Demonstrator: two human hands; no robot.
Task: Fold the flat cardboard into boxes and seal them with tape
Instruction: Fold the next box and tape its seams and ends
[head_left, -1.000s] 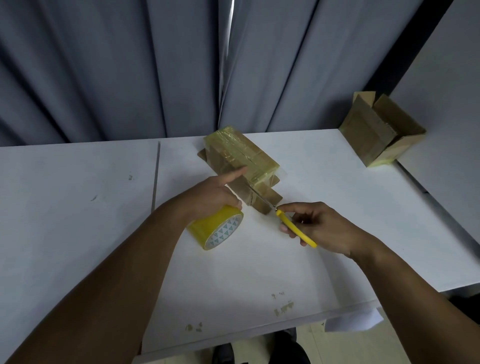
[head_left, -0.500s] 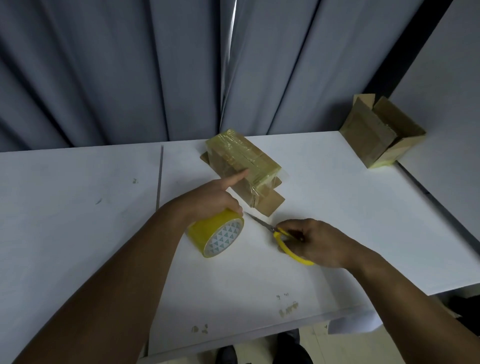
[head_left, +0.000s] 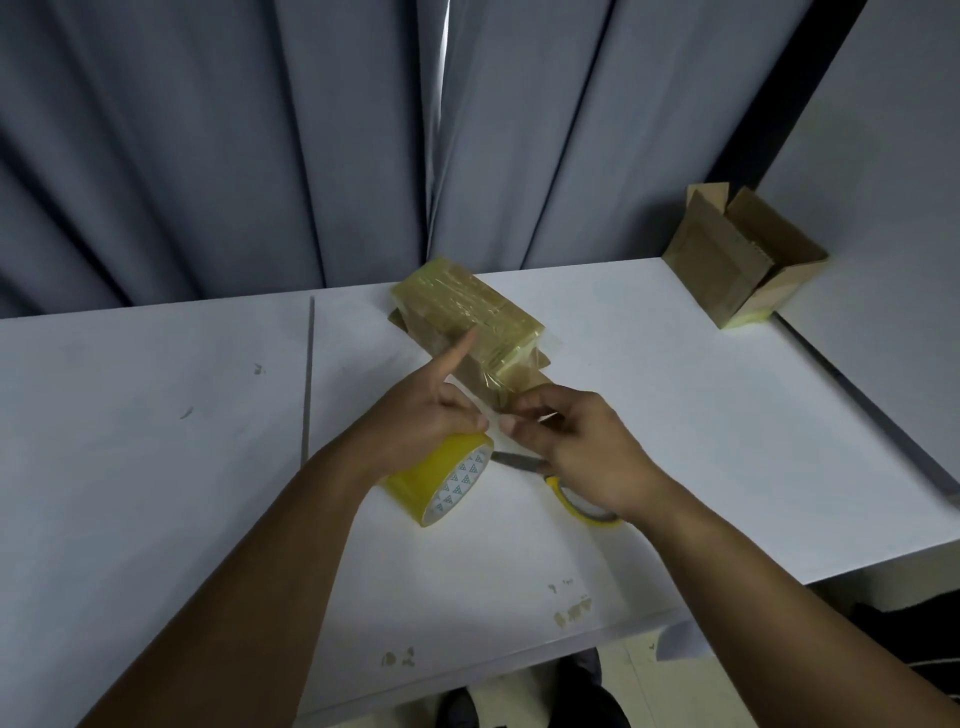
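Grey curtains (head_left: 208, 156) back a white desk (head_left: 156, 467); the taped box (head_left: 467, 306) sits mid-desk, an open box (head_left: 737, 260) at its right corner. The left hand (head_left: 415, 421) has its grip curled round the tape roll (head_left: 436, 483), forefinger touching the taped box. The right hand (head_left: 592, 452), over the scissors (head_left: 519, 461), has a grip I cannot tell.

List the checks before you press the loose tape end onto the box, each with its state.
1. Scissors out of hand, lying on the table: ok.
2. Left hand grips the tape roll: ok.
3. Its index finger steadies the taped box: cannot tell if it touches.
4. Right hand pinches the loose tape end: cannot tell.
5. Tape cut free of the roll: cannot tell.
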